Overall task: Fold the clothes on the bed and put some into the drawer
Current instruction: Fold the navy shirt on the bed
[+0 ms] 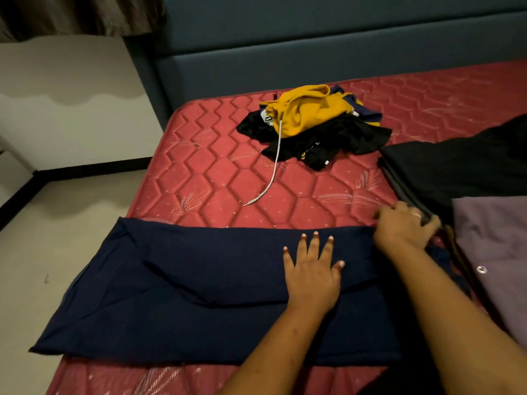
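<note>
Navy cloth (pixel 185 283) lies spread flat across the near part of the red quilted mattress (pixel 216 172), folded into a long band, with its left end hanging past the mattress edge over the pale floor (pixel 42 252). Left hand (pixel 312 269) rests palm-down on the cloth's right half, fingers straight and spread, gripping nothing. Right hand (pixel 405 223) is at the cloth's far right corner, fingers curled with a ring showing. It sits where that corner meets the edge of a black folded garment (pixel 456 169); can't tell which of the two it has hold of, or if it grips at all. Black garment lies on the mattress at right, touching or overlapping a grey-purple garment (pixel 496 246) with a metal snap, near the right border. Further back, mid-mattress and well apart from the navy cloth, is an unfolded pile: yellow hoodie (pixel 308 109) on top, crumpled black clothes (pixel 328 143) under it, and a navy-and-yellow striped piece (pixel 368 112) at the back right. White drawstring (pixel 273 172) trails from the hoodie toward the navy cloth, its end stopping short of it. Dark blue padded headboard (pixel 313 52) runs behind the mattress, brown curtain (pixel 71 12) top left. No drawer in view.
</note>
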Tool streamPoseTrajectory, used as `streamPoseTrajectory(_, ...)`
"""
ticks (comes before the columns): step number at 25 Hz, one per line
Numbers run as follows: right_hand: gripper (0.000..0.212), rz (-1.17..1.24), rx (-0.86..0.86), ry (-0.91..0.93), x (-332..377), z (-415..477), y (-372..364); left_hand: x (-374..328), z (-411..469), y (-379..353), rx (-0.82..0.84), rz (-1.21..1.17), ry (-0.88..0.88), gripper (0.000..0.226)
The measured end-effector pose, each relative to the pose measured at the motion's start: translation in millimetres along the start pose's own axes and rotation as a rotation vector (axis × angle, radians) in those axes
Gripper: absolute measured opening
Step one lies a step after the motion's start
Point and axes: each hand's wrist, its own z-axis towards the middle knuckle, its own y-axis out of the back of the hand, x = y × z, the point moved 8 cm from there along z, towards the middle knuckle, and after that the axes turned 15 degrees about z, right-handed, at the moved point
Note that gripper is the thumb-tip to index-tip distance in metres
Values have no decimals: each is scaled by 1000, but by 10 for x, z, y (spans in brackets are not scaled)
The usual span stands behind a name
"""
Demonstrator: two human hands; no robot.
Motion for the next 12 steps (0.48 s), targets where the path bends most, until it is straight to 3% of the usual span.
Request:
streamPoseTrajectory(3,52,114,149,554,507,-481,-328,-141,69,-144,116,-25,-12,55)
streamPoseTrajectory(4,57,102,244,602,425,-614,-446,-138,79,-129,83,-13,-12,58)
streamPoseTrajectory(7,80,5,235,430,-128,-578,-504,-129,99,-140,-30,-23,21,68)
streamPoseTrajectory(12,77,-17,194,175,-445,-469,-417,-106,58,-130,-119,47,47,54)
